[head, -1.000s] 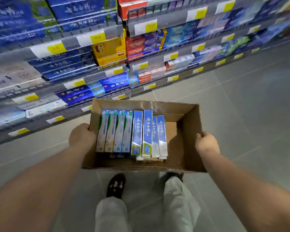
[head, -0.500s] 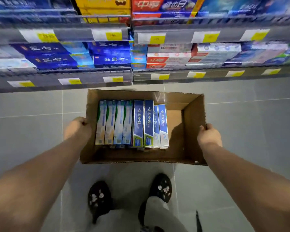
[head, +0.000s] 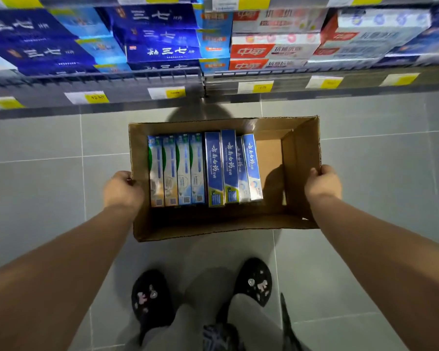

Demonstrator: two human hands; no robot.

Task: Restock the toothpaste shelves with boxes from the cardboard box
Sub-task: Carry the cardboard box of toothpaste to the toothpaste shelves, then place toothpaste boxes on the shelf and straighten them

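the step in hand looks like the carry: the cardboard box (head: 213, 225) is held by both side walls over the grey floor (head: 36, 173), just in front of the lowest of the shelves (head: 137, 81); whether its base touches the tiles cannot be told; the left hand (head: 122, 190) grips the left wall near its middle, fingers curled over the rim; the right hand (head: 322, 184) grips the right wall, thumb hooked over the top edge; neither holds a product yet; the toothpaste boxes (head: 205, 168) stand on edge in one row packed against the left wall, four pale green ones then four blue, leaving the right part of the bottom bare; the shelf above is stocked with blue and red cartons; next, in my judgement, the carton must rest on the floor so one hand can let go and pinch a box out of the row's loose right end.
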